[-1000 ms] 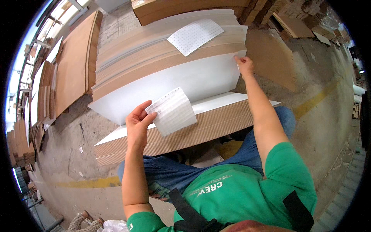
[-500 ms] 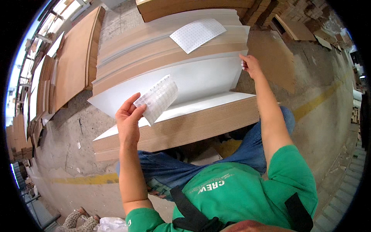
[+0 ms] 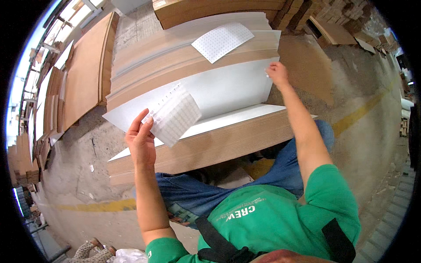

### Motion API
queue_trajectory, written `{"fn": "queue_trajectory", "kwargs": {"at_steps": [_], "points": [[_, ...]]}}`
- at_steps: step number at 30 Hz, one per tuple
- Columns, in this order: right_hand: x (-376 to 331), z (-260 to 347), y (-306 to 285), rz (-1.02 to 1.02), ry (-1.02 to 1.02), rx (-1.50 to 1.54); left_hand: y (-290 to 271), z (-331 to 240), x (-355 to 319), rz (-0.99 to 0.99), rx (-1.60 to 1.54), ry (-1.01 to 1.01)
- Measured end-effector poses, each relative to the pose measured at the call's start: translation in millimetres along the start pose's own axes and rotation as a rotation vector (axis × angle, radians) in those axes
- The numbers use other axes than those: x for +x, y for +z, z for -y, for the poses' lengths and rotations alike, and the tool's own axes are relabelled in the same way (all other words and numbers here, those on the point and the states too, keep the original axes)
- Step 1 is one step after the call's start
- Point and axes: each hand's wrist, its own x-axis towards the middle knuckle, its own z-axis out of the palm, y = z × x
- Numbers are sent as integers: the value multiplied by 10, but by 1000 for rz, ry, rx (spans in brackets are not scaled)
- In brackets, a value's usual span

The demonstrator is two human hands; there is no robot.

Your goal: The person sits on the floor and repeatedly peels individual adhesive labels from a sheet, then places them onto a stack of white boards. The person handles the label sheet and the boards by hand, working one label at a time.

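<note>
My left hand (image 3: 142,140) pinches a translucent sheet of small round stickers (image 3: 177,116) by its left edge. Behind the sheet, a white-faced cardboard panel (image 3: 219,81) leans tilted against a layered row of boards (image 3: 144,72). At the panel's right edge is my right hand (image 3: 278,75), its fingers closed together. A small white round sticker (image 3: 267,76) shows at those fingertips; whether it touches the panel I cannot tell. A second sheet, white with rows of dots (image 3: 222,42), lies on the layered boards. Nearest to my knees lies a stack of white-topped cardboard (image 3: 210,151).
Large brown boards (image 3: 87,65) lean at the left, beside more stacked sheets. A long cardboard box (image 3: 215,11) stands at the far side. Flat brown cardboard (image 3: 307,65) lies on the floor at right. A yellow floor line (image 3: 364,114) runs past it.
My left hand has shifted slightly left and turned the sticker sheet to show more of its face. My right hand has moved slightly left, turning so that its fingertips are at the panel's edge.
</note>
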Motion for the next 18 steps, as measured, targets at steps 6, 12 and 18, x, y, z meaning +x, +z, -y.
{"fn": "queue_trajectory", "kwargs": {"at_steps": [6, 12, 18], "points": [[10, 36, 490, -350, -93, -162, 3, 12, -5, -15, 55, -42], [78, -67, 189, -266, -29, -234, 44, 5, -42, 1, 22, -38], [291, -29, -5, -92, 277, 169, 21, 22, -19, 10, 42, -29]]}}
